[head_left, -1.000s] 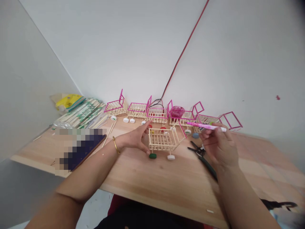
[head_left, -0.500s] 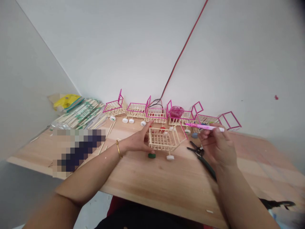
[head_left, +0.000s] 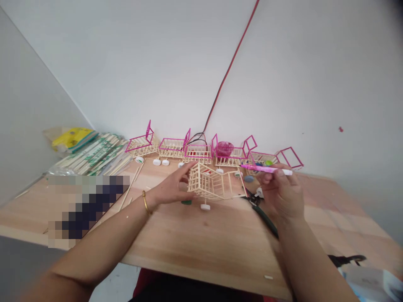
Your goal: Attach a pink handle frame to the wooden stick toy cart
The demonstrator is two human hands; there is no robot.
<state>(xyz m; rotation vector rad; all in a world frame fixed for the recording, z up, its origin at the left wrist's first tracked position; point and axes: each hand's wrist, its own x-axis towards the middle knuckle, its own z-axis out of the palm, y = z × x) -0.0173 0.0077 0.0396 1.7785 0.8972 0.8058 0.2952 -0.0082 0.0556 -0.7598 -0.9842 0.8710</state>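
My left hand [head_left: 168, 188] grips the left end of a small cart [head_left: 206, 184] built of bare wooden sticks, with a green bottle-cap wheel [head_left: 186, 202] and a white one [head_left: 205, 206] showing beneath. A stick handle frame [head_left: 234, 183] juts from the cart's right side. My right hand [head_left: 281, 191] pinches a slim white paintbrush [head_left: 266, 169] stained pink, its tip pointing left, above and beside that handle frame. Between tip and cart I cannot make out any contact. Below the brush lie dark-handled pliers [head_left: 264, 219], partly hidden by my right hand.
Several similar carts [head_left: 171, 144] with pink-painted rims line the wall. A pink-stained plastic cup [head_left: 225, 149] stands among them. Bundled sticks [head_left: 91, 153] and a yellow bag [head_left: 74, 138] lie at left, near a blurred-out dark item [head_left: 91, 209]. A red-and-black cable [head_left: 225, 77] runs down the wall.
The cart has turned in my left hand, so a corner now faces me. My right hand keeps the paintbrush at about the same height. The whole view has shifted slightly.
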